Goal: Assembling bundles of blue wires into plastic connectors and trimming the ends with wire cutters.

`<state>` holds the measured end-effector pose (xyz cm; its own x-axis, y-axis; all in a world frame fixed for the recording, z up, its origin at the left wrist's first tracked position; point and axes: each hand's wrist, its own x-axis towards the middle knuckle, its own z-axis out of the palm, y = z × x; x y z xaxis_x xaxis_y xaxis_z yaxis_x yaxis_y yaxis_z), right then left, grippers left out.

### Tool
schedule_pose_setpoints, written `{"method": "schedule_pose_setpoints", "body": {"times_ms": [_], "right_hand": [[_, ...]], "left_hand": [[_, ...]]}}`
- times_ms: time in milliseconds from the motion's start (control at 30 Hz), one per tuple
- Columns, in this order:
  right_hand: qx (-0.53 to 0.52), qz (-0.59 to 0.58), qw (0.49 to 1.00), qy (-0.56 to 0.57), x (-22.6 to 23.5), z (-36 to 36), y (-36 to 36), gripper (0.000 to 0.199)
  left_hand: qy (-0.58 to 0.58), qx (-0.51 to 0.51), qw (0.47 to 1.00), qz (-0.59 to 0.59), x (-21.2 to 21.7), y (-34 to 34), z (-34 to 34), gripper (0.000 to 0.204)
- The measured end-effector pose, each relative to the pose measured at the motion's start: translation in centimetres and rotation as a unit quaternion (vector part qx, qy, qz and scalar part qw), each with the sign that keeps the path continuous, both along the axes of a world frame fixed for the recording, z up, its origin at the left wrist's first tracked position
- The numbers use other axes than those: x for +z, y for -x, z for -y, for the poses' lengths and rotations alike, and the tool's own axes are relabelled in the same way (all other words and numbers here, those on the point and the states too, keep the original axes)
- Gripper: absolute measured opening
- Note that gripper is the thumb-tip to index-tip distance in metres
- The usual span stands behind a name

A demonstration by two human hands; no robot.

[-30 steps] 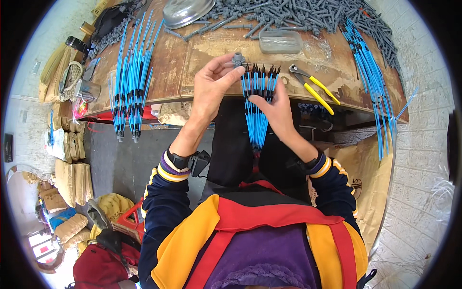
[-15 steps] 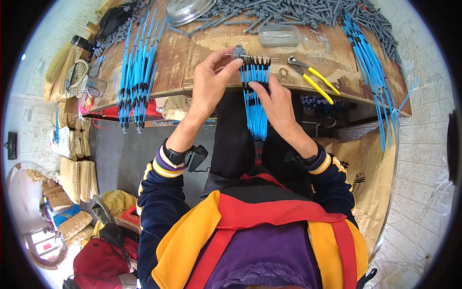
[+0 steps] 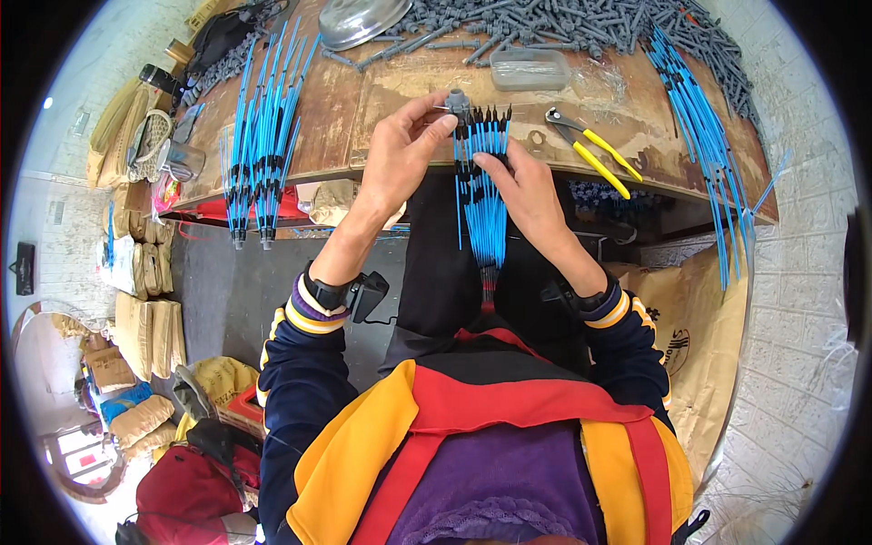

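My left hand (image 3: 400, 150) pinches a small grey plastic hub (image 3: 457, 102) at the table's near edge, thumb and fingertips closed round it. A fan of thin blue rods (image 3: 488, 222) with black joints and black tips, like umbrella ribs, runs from beside the hub down over my lap. My right hand (image 3: 529, 193) grips this fan from its right side, thumb on top. One blue rod at the left hangs a little apart from the others. Close to the left fingertips a short bit of thin wire shows. How the tips meet the hub is too small to tell.
Yellow-handled pliers (image 3: 595, 153) lie right of my hands. Behind are a clear plastic box (image 3: 530, 70), a metal bowl (image 3: 363, 20) and a heap of grey plastic parts (image 3: 545, 23). More blue rod bundles lie at the left (image 3: 263, 136) and right (image 3: 699, 127).
The thin wire that stuck out to the right across the black tips no longer shows there. A blue rod at the left now hangs apart from the fan. Both hands have barely moved.
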<state>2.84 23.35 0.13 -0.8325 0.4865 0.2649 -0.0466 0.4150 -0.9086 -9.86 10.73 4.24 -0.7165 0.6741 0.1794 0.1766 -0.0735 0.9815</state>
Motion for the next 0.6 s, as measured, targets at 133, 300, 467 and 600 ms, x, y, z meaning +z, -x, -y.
{"method": "schedule_pose_setpoints", "body": {"times_ms": [133, 300, 467, 600], "right_hand": [[0.005, 0.005, 1.0, 0.01, 0.6, 0.2, -0.1, 0.025], [-0.007, 0.024, 1.0, 0.004, 0.6, 0.2, -0.1, 0.025], [0.033, 0.012, 0.999, 0.026, 0.6, -0.2, 0.1, 0.025], [0.068, 0.024, 0.995, 0.069, 1.2, -0.3, 0.3, 0.026]], "left_hand": [[0.012, 0.02, 0.999, 0.022, -0.1, 0.1, 0.1, 0.04], [0.004, 0.006, 0.999, 0.045, 0.3, -0.2, 0.0, 0.041], [0.023, 0.012, 1.0, 0.016, 0.3, -0.2, 0.0, 0.04], [-0.01, -0.021, 0.998, 0.054, 0.1, 1.0, 0.2, 0.039]]}}
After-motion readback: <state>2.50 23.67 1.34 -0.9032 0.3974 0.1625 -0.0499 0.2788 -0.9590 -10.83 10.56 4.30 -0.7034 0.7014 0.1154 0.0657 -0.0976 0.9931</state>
